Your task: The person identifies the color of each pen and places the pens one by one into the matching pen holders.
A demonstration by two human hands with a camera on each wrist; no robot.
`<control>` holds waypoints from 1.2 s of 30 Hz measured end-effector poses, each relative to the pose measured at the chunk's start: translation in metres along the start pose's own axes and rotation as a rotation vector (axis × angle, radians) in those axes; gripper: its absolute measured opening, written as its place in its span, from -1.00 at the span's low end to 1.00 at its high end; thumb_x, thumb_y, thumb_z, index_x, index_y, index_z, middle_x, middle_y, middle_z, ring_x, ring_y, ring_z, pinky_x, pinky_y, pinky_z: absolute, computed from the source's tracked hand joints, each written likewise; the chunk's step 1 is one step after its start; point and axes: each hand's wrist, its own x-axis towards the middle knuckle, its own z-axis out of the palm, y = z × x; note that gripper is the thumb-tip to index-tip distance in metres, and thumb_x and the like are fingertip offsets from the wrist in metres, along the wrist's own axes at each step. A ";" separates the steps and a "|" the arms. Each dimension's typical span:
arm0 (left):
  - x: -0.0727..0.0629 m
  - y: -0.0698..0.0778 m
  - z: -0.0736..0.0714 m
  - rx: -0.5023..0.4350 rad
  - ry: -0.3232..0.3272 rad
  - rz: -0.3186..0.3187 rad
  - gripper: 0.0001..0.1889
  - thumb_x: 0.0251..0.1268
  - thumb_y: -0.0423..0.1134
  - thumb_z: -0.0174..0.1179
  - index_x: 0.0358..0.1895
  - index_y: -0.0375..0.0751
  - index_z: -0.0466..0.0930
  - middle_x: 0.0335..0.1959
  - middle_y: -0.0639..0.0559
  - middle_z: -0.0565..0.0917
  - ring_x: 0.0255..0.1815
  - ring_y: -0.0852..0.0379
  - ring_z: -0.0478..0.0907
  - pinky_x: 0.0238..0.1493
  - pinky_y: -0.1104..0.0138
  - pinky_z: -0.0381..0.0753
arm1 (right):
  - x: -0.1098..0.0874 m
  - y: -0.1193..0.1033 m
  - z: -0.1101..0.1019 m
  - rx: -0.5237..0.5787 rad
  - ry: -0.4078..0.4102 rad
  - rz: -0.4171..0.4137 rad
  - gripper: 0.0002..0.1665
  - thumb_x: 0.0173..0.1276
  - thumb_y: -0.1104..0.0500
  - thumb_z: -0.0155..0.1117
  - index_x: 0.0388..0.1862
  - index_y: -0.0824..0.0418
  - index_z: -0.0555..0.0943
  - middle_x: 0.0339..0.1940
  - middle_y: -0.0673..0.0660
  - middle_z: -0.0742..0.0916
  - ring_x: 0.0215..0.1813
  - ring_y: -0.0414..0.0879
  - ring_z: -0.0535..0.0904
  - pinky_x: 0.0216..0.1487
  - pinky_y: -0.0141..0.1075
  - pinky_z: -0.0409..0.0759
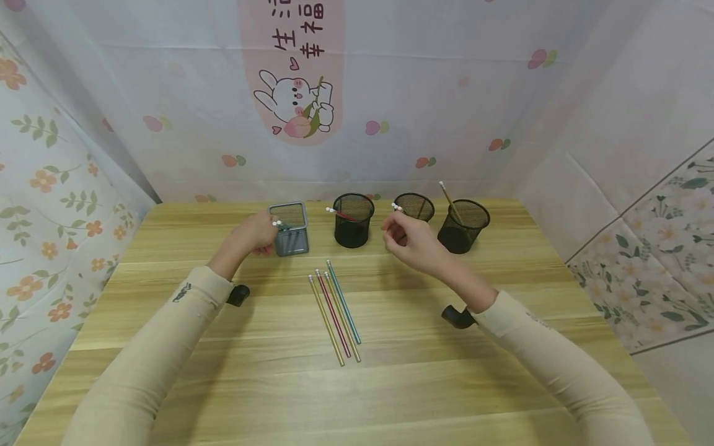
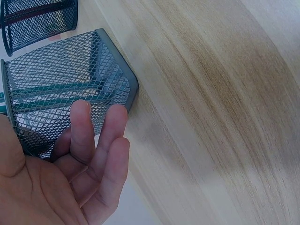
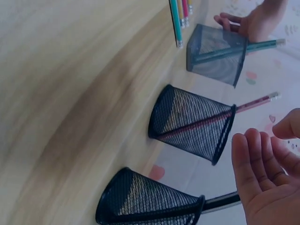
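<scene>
My left hand (image 1: 253,234) is beside the grey square mesh pen holder (image 1: 292,243), its fingers loosely bent. In the left wrist view, the fingertips overlap the mesh wall and green pencils (image 2: 56,89) lean inside. My right hand (image 1: 415,244) hovers in front of the third round black mesh cup (image 1: 422,210), fingers gently curved with nothing visible in them. White-tipped erasers (image 1: 396,206) show just above that hand. In the right wrist view, a black pencil (image 3: 220,201) leans out of this cup, its end hidden behind my fingers.
Another black mesh cup (image 1: 352,232) holds a red pencil (image 3: 253,103). The rightmost black cup (image 1: 460,238) holds a gold pencil (image 1: 450,201). Several gold, red and blue pencils (image 1: 336,316) lie side by side on the wooden table (image 1: 268,371). A printed curtain (image 1: 424,80) hangs behind.
</scene>
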 end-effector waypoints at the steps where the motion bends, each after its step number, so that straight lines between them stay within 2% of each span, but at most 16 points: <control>1: 0.000 0.000 0.000 -0.003 0.000 0.001 -0.67 0.63 -0.34 -0.36 -0.27 -0.34 0.40 -0.52 -0.24 0.67 -0.47 -0.13 0.67 -0.43 0.15 0.65 | 0.000 0.000 0.002 -0.004 -0.011 0.001 -0.88 0.45 0.38 0.21 -0.08 0.27 0.57 -0.33 0.03 0.68 -0.32 -0.16 0.61 -0.30 -0.28 0.61; 6: -0.001 0.000 0.000 -0.005 0.003 0.002 -0.68 0.63 -0.33 -0.35 -0.34 -0.27 0.34 -0.52 -0.23 0.66 -0.45 -0.16 0.68 -0.38 0.11 0.67 | -0.003 0.001 0.011 -0.008 -0.064 0.001 -0.88 0.43 0.38 0.23 -0.08 0.29 0.57 -0.34 0.02 0.67 -0.33 -0.16 0.61 -0.31 -0.27 0.61; 15: 0.001 -0.002 0.000 0.007 -0.003 0.000 -0.56 0.67 -0.27 -0.39 -0.10 -0.50 0.49 -0.51 -0.25 0.67 -0.42 -0.19 0.69 -0.37 0.10 0.69 | -0.004 -0.001 0.027 0.005 -0.105 0.025 -0.88 0.41 0.37 0.24 -0.11 0.28 0.57 -0.36 0.00 0.67 -0.35 -0.17 0.61 -0.30 -0.28 0.62; 19: 0.001 -0.001 -0.001 0.008 -0.011 -0.002 -0.58 0.66 -0.29 -0.39 -0.09 -0.49 0.48 -0.51 -0.23 0.67 -0.40 -0.20 0.70 -0.39 0.12 0.68 | -0.004 -0.003 0.031 0.006 -0.123 0.051 -0.89 0.42 0.35 0.24 -0.10 0.29 0.57 -0.35 0.01 0.66 -0.34 -0.16 0.60 -0.27 -0.27 0.62; 25: 0.003 -0.002 0.000 0.011 -0.017 -0.002 -0.70 0.62 -0.35 -0.34 -0.22 -0.36 0.40 -0.50 -0.22 0.67 -0.40 -0.18 0.69 -0.41 0.15 0.66 | -0.005 -0.003 0.037 -0.013 -0.139 0.078 -0.89 0.42 0.33 0.24 -0.10 0.28 0.59 -0.35 0.01 0.66 -0.36 -0.18 0.60 -0.26 -0.28 0.62; 32: -0.001 0.003 -0.001 0.014 -0.012 -0.015 -0.64 0.66 -0.31 -0.35 -0.05 -0.44 0.47 -0.53 -0.21 0.66 -0.44 -0.14 0.68 -0.41 0.16 0.68 | -0.006 -0.006 0.041 0.001 -0.159 0.099 -0.86 0.40 0.33 0.25 -0.10 0.34 0.59 -0.36 0.02 0.67 -0.37 -0.16 0.61 -0.26 -0.26 0.62; 36: 0.000 0.002 -0.002 0.015 -0.016 -0.013 -0.64 0.66 -0.31 -0.36 -0.08 -0.45 0.45 -0.54 -0.22 0.66 -0.48 -0.10 0.67 -0.43 0.19 0.68 | -0.006 -0.006 0.044 0.007 -0.167 0.115 -0.88 0.39 0.33 0.26 -0.12 0.34 0.59 -0.36 0.03 0.68 -0.35 -0.15 0.62 -0.27 -0.26 0.60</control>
